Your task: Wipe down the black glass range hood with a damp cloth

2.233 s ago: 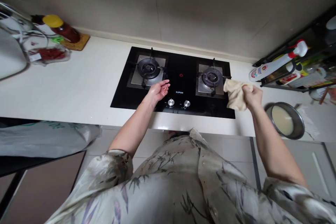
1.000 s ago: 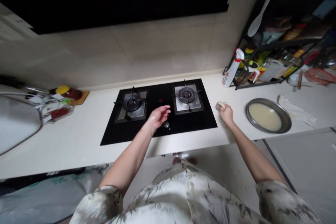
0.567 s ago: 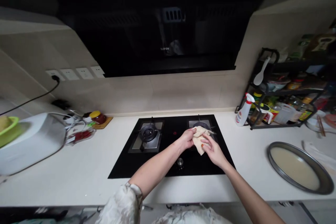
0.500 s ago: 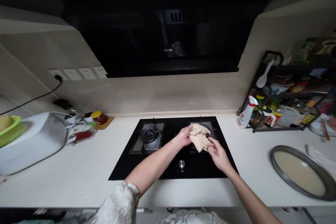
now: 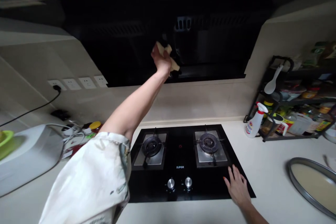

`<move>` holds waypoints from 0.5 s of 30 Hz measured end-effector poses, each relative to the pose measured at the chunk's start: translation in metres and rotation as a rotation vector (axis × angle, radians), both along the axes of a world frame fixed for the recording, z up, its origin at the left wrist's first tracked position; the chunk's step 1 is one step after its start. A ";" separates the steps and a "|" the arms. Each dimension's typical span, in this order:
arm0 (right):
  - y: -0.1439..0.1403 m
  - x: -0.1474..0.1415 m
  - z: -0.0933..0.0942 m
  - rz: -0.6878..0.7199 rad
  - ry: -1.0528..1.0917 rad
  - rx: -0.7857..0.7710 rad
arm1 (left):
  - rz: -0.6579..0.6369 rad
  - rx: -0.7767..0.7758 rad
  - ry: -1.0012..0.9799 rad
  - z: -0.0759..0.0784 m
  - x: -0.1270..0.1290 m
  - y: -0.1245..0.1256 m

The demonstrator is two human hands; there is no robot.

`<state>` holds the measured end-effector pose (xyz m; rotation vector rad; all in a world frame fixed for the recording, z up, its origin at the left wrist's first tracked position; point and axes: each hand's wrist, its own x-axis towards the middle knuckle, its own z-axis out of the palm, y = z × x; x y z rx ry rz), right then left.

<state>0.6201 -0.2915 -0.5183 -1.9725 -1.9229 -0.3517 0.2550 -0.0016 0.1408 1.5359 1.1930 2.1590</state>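
Pale stone counter (image 5: pixel 265 168) under dark glossy range hood (image 5: pixel 136 45); black glass two-burner gas hob (image 5: pixel 181 159) set into counter

Left hand (image 5: pixel 161 59) raised high, clenched around crumpled beige cloth (image 5: pixel 172 61), bunched small, pale tan, folds poking out above and below fist, pressed against lower front of hood

Right hand (image 5: pixel 237 189) released, flat, fingers spread, resting on right front corner of hob

White spray bottle with red trigger (image 5: pixel 253 123) by black wire rack (image 5: pixel 294 112); round metal pan of pale liquid (image 5: pixel 312 185) far right
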 end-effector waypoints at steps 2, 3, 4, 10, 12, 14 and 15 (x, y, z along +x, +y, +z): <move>0.000 0.001 -0.004 0.012 -0.032 0.057 | 0.151 0.056 0.112 0.041 0.009 0.004; 0.000 0.002 -0.005 0.017 -0.043 0.080 | 0.205 0.080 0.178 0.056 0.014 0.007; 0.000 0.002 -0.006 0.021 -0.050 0.100 | 0.232 0.093 0.237 0.067 0.019 0.009; -0.006 0.001 -0.004 0.029 -0.064 0.148 | 0.286 0.027 0.529 0.047 0.036 0.037; -0.007 0.000 -0.001 0.033 -0.079 0.166 | 0.290 -0.030 0.620 0.030 0.036 0.042; -0.008 -0.001 0.001 0.039 -0.081 0.181 | 0.312 -0.071 0.679 0.026 0.036 0.043; -0.007 -0.001 0.001 0.040 -0.073 0.183 | 0.328 -0.064 0.691 0.030 0.036 0.044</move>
